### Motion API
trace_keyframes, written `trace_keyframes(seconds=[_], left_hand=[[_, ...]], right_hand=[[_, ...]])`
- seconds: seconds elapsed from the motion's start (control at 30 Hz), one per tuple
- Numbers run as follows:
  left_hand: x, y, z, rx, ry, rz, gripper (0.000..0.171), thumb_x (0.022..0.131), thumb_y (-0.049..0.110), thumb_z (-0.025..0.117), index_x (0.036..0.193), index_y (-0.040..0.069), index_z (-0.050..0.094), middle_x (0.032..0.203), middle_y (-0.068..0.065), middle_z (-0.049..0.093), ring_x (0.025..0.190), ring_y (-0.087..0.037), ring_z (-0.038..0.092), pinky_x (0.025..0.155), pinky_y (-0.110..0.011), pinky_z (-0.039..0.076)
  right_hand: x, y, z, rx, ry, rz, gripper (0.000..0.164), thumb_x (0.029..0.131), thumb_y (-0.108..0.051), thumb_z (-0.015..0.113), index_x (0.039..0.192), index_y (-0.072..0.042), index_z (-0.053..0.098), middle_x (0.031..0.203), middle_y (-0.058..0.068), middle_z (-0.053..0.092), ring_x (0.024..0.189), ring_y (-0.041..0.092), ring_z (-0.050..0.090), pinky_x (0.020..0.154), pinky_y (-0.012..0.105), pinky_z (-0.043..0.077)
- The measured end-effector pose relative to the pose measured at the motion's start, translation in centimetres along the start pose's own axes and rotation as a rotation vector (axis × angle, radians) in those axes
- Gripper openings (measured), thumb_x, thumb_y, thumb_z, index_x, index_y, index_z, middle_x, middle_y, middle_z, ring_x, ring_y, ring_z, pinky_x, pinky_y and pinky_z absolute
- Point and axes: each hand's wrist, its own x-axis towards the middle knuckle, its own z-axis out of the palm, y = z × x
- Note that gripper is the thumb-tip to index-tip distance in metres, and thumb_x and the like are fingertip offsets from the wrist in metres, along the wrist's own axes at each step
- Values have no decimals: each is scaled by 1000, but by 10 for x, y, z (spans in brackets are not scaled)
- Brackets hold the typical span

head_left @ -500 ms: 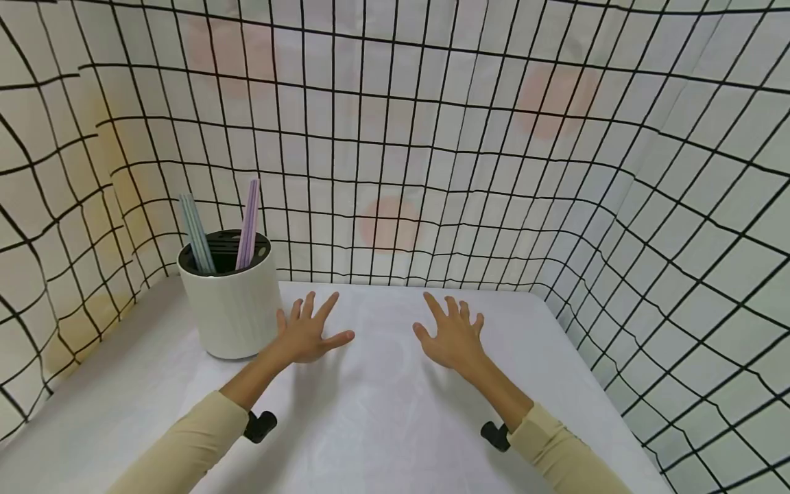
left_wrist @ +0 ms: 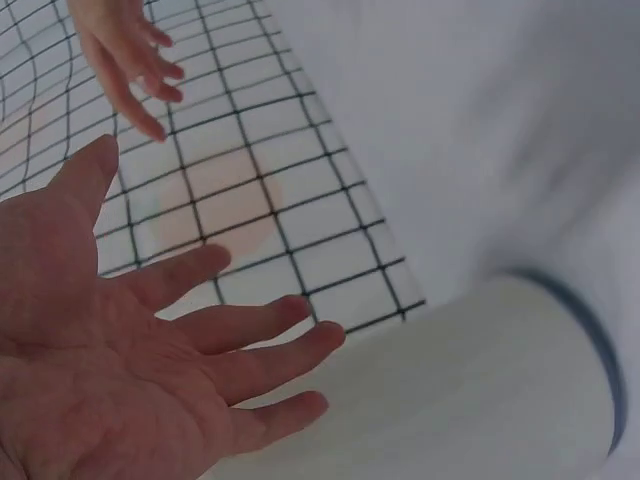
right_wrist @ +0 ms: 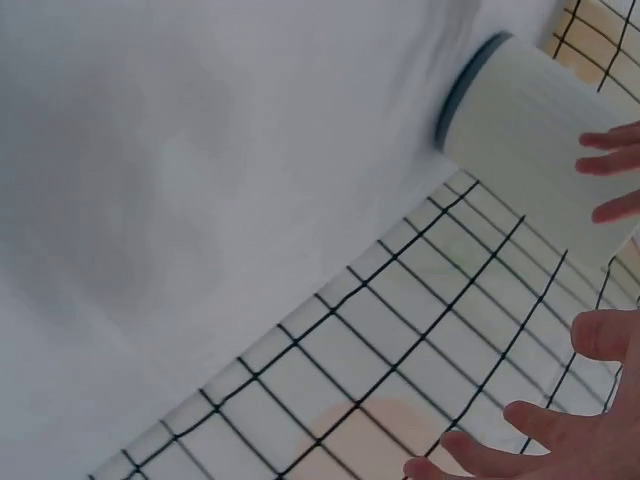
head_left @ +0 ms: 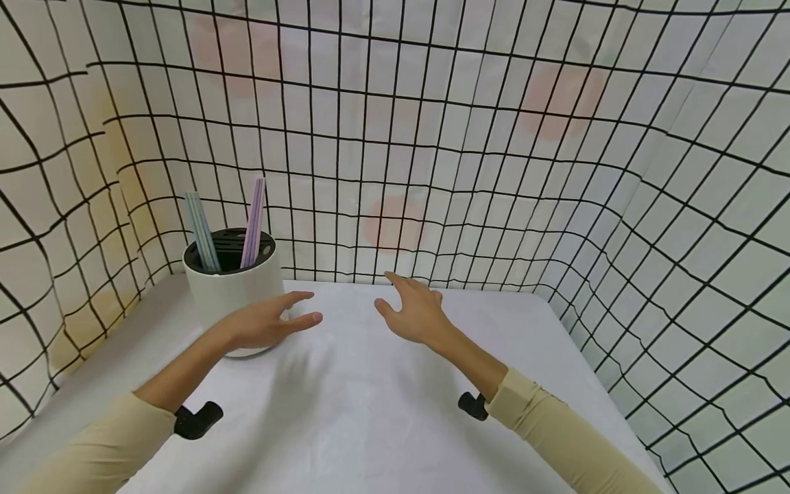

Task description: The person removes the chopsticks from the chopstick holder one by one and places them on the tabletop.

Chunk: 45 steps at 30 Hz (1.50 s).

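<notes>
A white ribbed cylindrical holder (head_left: 231, 295) with a black slotted top stands on the white surface at the left in the head view. Pale blue-green sticks (head_left: 202, 233) and lilac sticks (head_left: 254, 223) poke up out of it; their exact kind is unclear. My left hand (head_left: 262, 324), fingers extended and thumb apart, is in front of the holder and covers part of its side. Whether it touches the holder I cannot tell. To the right, my right hand (head_left: 416, 312) hovers over the surface with fingers spread and nothing held. Both wrist views show bare fingers (left_wrist: 270, 370).
Black wire mesh (head_left: 395, 144) lines the back and both sides, with pale cloth behind it. The white tabletop (head_left: 370, 412) spreads below my hands. A small black device (head_left: 197, 420) sits at my left wrist, another (head_left: 472, 406) at my right.
My left hand has moved left and turned, now overlapping the holder's side. The right hand has shifted left and slightly up.
</notes>
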Motion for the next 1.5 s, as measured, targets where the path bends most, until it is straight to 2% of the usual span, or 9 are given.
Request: trace_keyframes(seconds=[0.2, 0.37, 0.53, 0.7, 0.87, 1.1, 1.23, 1.4, 1.5], left_hand=[[-28, -15, -38, 4, 12, 11, 77, 102, 64, 44, 155, 8, 40, 152, -30, 44, 139, -51, 44, 102, -71, 43], [-47, -31, -76, 58, 61, -44, 77, 104, 62, 39, 151, 2, 44, 149, -33, 46, 136, -57, 43, 98, -73, 43], [-57, -51, -115, 72, 134, -144, 85, 103, 66, 36, 151, -3, 39, 149, -41, 38, 131, -62, 41, 95, -75, 43], [-58, -69, -137, -40, 166, -200, 89, 102, 68, 31, 155, -4, 29, 151, -41, 33, 132, -60, 39, 102, -77, 36], [-50, -86, -139, -202, 182, -225, 88, 104, 64, 26, 157, -7, 21, 152, -40, 31, 137, -57, 37, 111, -70, 34], [-36, -109, -129, -487, 196, -250, 82, 108, 52, 23, 158, -7, -4, 160, -41, 10, 148, -56, 20, 119, -64, 26], [-26, -118, -118, -588, 188, -235, 77, 110, 47, 22, 159, -6, -3, 162, -38, 10, 150, -53, 19, 120, -61, 28], [-17, -124, -105, -670, 238, -231, 72, 110, 45, 23, 160, -4, 4, 161, -30, 17, 147, -48, 24, 118, -62, 32], [-12, -126, -100, -695, 248, -225, 70, 111, 43, 24, 161, -1, 6, 157, -25, 24, 139, -39, 36, 117, -62, 34]], right_hand=[[24, -40, -5, 40, -58, -44, 62, 101, -48, 49, 157, -23, 38, 153, 7, 51, 145, 31, 43, 113, 68, 28], [45, -74, -6, 83, -99, -84, 62, 102, -48, 47, 157, -22, 38, 154, 7, 50, 145, 32, 43, 116, 66, 30], [62, -109, -9, 180, -110, -96, 60, 102, -47, 48, 157, -23, 39, 153, 7, 52, 144, 34, 45, 113, 54, 43], [74, -140, -8, 285, -102, -90, 57, 102, -46, 50, 154, -24, 43, 146, 6, 59, 134, 30, 56, 105, 48, 51], [85, -159, 5, 369, -95, -23, 54, 103, -46, 50, 152, -25, 47, 147, 3, 58, 138, 31, 52, 105, 46, 51], [101, -174, 29, 471, -3, 83, 50, 99, -41, 55, 145, -20, 57, 146, 3, 59, 137, 28, 52, 105, 40, 51], [105, -183, 42, 558, 52, 167, 48, 97, -40, 58, 141, -21, 61, 143, 2, 62, 134, 28, 53, 104, 39, 50], [106, -190, 60, 634, 92, 205, 47, 98, -39, 53, 141, -21, 60, 138, 1, 65, 128, 31, 54, 99, 40, 49], [106, -189, 69, 667, 112, 230, 48, 100, -37, 49, 145, -23, 56, 140, 2, 64, 127, 32, 53, 99, 42, 48]])
